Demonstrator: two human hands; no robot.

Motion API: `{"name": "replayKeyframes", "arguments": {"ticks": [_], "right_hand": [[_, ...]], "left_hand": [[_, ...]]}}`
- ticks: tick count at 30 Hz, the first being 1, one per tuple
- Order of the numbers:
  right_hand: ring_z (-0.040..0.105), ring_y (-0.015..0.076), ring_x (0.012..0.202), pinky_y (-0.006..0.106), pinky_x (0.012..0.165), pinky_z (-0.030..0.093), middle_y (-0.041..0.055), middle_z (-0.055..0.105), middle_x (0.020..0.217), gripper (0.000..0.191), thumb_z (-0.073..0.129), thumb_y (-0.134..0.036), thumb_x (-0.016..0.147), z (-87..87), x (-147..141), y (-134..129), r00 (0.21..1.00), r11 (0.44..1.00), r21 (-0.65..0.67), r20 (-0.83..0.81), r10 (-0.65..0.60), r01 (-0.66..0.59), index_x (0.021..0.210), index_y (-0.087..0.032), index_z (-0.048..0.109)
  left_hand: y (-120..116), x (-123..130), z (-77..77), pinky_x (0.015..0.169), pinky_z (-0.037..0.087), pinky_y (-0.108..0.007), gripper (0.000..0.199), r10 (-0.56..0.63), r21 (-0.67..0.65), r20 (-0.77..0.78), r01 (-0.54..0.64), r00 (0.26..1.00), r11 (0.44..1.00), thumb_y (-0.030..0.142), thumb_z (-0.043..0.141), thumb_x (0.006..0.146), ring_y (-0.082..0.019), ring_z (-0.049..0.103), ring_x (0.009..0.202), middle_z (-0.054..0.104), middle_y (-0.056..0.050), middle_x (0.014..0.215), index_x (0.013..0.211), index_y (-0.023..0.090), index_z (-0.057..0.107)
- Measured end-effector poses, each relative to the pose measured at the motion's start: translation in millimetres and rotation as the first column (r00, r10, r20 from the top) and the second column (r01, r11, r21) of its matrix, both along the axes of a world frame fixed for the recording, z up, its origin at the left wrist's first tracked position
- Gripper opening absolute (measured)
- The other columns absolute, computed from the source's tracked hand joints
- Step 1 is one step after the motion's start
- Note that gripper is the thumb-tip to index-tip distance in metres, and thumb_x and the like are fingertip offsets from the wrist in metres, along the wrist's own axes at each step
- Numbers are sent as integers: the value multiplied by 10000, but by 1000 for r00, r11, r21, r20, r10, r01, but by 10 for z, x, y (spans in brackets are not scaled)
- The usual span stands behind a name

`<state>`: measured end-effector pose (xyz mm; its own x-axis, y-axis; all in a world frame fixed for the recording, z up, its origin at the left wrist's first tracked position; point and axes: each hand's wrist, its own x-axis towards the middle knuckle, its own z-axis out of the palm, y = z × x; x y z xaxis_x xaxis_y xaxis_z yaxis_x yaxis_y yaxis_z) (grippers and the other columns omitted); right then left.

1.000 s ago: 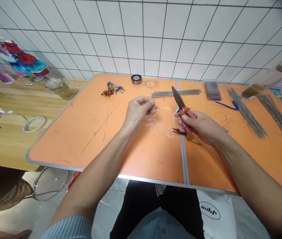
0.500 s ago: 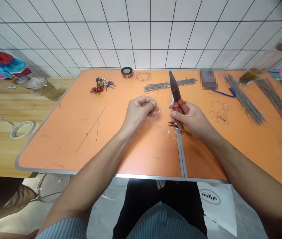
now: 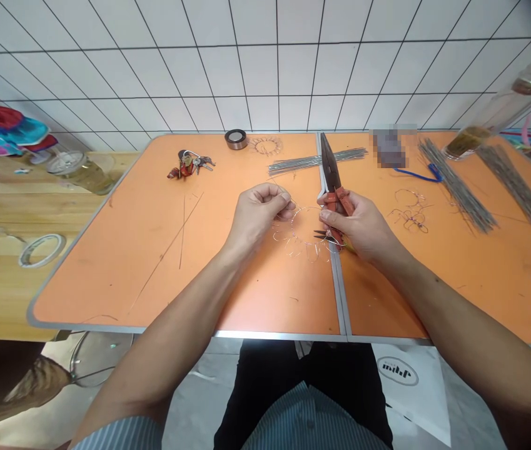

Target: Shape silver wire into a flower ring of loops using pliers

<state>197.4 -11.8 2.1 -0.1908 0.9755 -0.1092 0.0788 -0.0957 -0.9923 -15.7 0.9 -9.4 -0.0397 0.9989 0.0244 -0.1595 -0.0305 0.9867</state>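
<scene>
Above the orange table, my left hand (image 3: 261, 211) pinches the upper left edge of a thin wire ring (image 3: 292, 232) with looped petals. Red-handled long-nose pliers (image 3: 330, 164) lie in my right hand (image 3: 361, 225), their jaws pointing away from me. Dark pointed tips of a second small tool (image 3: 324, 235) stick out below that palm, and its body is mostly hidden. The ring's right side runs close to my right fingers; whether they touch it I cannot tell.
Behind the hands lies a bundle of straight wires (image 3: 296, 164), with black tape (image 3: 236, 139) and keys (image 3: 191, 164) to its left. More wire bundles (image 3: 457, 184), bent wire pieces (image 3: 413, 215) and a bottle (image 3: 485, 125) are on the right. A metal seam (image 3: 338, 287) crosses the table.
The camera view has shifted slightly. Both hands keep nearly the same pose and the same hold on the wire ring and the pliers.
</scene>
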Motion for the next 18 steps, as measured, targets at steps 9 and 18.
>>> {"name": "replayKeyframes", "arguments": {"ticks": [9, 18], "right_hand": [[615, 171, 737, 296, 484, 423, 74, 724, 1055, 317, 773, -475, 971, -27, 134, 80, 999, 999, -35, 17, 31, -30, 1123, -235, 632], [753, 294, 1091, 392, 891, 528, 69, 829, 1173, 153, 682, -399, 1014, -87, 290, 91, 865, 974, 147, 496, 76, -171, 1063, -255, 696]], "left_hand": [[62, -95, 14, 626, 571, -231, 158, 43, -1, 37, -43, 998, 999, 269, 860, 816, -107, 693, 609, 793, -45, 778, 769, 176, 743], [110, -219, 110, 632, 557, -221, 171, 125, -3, 152, -126, 981, 992, 285, 853, 830, -90, 675, 610, 780, -21, 799, 781, 184, 723]]}}
